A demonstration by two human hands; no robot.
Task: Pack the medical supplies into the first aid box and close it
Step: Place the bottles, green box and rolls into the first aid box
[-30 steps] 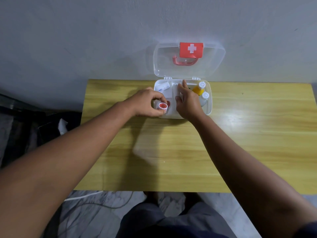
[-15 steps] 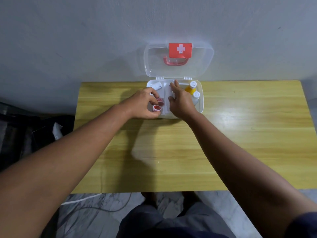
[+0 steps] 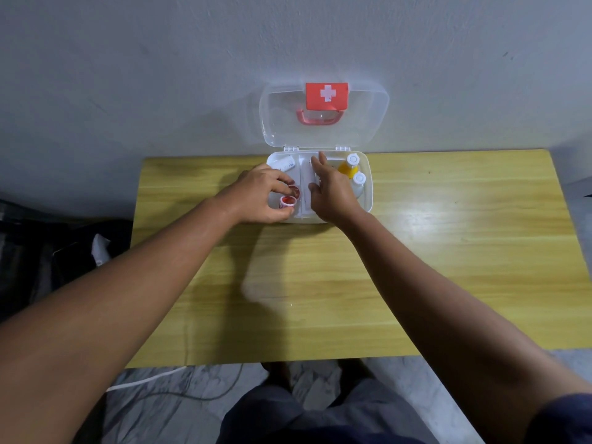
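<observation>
The white first aid box (image 3: 368,200) stands open at the table's far edge, its clear lid (image 3: 362,123) with a red cross label leaning on the wall. My left hand (image 3: 259,197) is in the box's left compartment, fingers closed on a small red-capped tape roll (image 3: 287,201); a second red roll (image 3: 294,190) lies just beyond it. A white bandage roll (image 3: 285,162) sits at the back left. My right hand (image 3: 331,190) rests open over the middle divider. A yellow bottle (image 3: 349,165) and a clear bottle (image 3: 358,182) lie in the right compartment.
The yellow wooden table (image 3: 416,267) ends close to a grey wall. Dark bags and a white cloth (image 3: 101,248) lie on the floor at left, with cables (image 3: 179,386) under the table's near edge. My knees show below.
My left hand has lowered the red-capped roll from the box's front rim into the left compartment. My right hand has stayed over the divider. The camera has shifted slightly.
</observation>
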